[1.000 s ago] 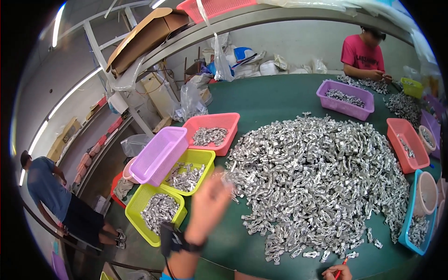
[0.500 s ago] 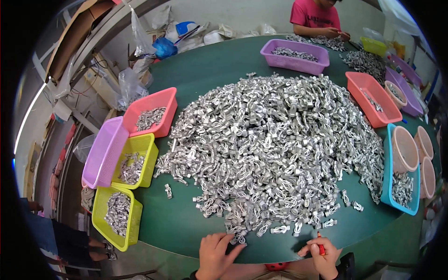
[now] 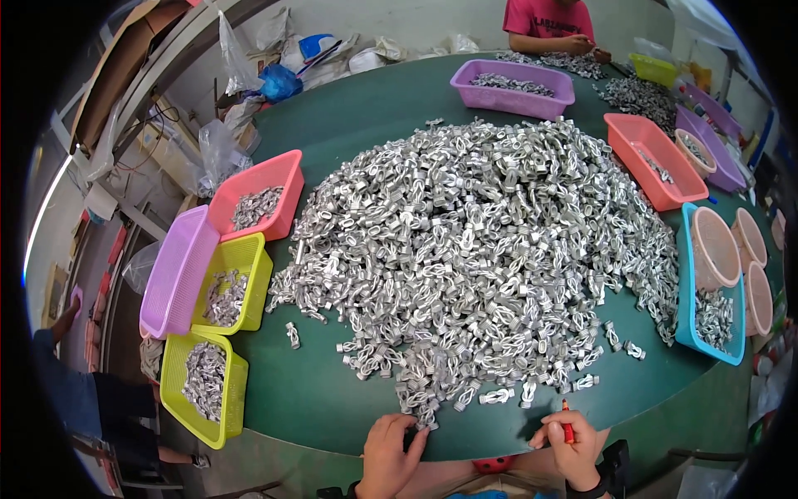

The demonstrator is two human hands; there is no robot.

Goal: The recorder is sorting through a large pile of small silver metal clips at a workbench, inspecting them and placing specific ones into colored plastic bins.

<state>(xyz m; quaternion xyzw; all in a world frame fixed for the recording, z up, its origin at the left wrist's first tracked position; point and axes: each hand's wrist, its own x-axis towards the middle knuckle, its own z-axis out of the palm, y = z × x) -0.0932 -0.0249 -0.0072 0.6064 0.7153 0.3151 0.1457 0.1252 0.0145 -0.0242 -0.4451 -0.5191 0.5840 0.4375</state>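
1. A large heap of small silver metal clips [image 3: 478, 258] is spread over the middle of the green bench [image 3: 332, 399], its thin fringe reaching the near edge.
2. The left hand [image 3: 389, 453] is laid at the near edge, fingers curled onto the outermost clips; the grip is narrow, and whether a piece is actually pinched can't be told.
3. The right hand [image 3: 572, 441] is closed round a red pen-like tool [image 3: 567, 426], also at the near edge, just right of the fringe.
4. Handling, judged: each clip looks stiff, light, smooth, prob. slippery; pieces seem interlocked, so neighbours may be dragged along. Best taken singly by the looped end, from the loose fringe, not the heap's centre.
5. Along the left edge, a pink basket [image 3: 278, 179], a lilac basket [image 3: 170, 274] and two yellow baskets [image 3: 249, 266] are set, mostly w/ clips inside.
6. At the right edge, an orange tray [image 3: 644, 133] and a blue tray [image 3: 686, 274] are seen.
7. At the far edge, another person in a red shirt [image 3: 544, 18] is at work.
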